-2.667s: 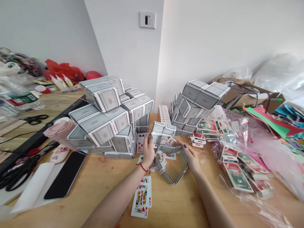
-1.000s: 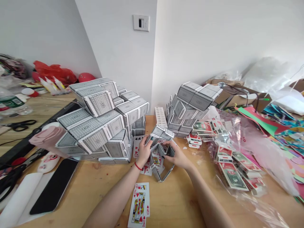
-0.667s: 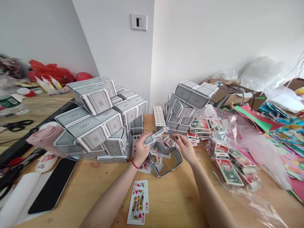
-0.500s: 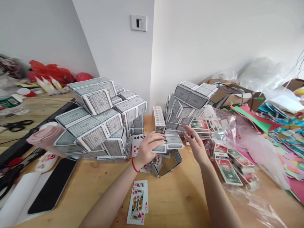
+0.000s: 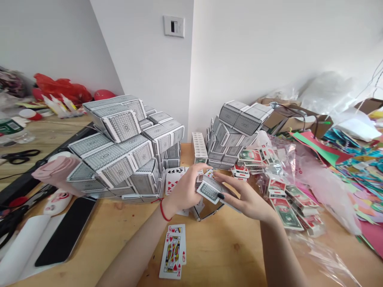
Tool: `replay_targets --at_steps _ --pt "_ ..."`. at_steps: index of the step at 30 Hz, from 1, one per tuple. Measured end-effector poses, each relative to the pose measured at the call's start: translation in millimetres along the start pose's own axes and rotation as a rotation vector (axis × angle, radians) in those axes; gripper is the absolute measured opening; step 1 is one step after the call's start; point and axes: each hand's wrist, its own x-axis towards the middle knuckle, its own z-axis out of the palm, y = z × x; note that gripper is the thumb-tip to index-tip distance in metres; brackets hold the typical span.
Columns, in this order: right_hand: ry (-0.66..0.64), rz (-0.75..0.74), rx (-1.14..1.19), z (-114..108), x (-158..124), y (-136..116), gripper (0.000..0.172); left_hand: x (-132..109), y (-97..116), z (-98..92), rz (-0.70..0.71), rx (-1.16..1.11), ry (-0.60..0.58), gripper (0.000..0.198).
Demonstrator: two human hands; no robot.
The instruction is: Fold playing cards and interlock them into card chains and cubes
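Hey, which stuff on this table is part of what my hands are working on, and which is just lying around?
In hand: folded card block, held by left hand and right hand; open card frame beneath; loose cards; stacked card blocks.
Lying about: scissors, phone, water bottle, coloured paper.

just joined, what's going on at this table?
A person holds a small block of folded playing cards between both hands, left hand and right hand, just above an open card frame on the wooden table. Big piles of similar card blocks stand behind, and face-up cards lie nearer.
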Motion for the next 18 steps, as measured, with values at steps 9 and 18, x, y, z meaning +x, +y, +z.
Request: replay_targets --at_steps 9,18 --pt "0.186 0.101 -0.054 -19 -7 20 0.044 -24 -67 15.7 -0.373 -0.296 -0.001 0.037" --pt "0.158 0.086 -0.281 -12 -3 17 0.042 -38 -60 50.6 -0.429 0.025 0.345 0.036"
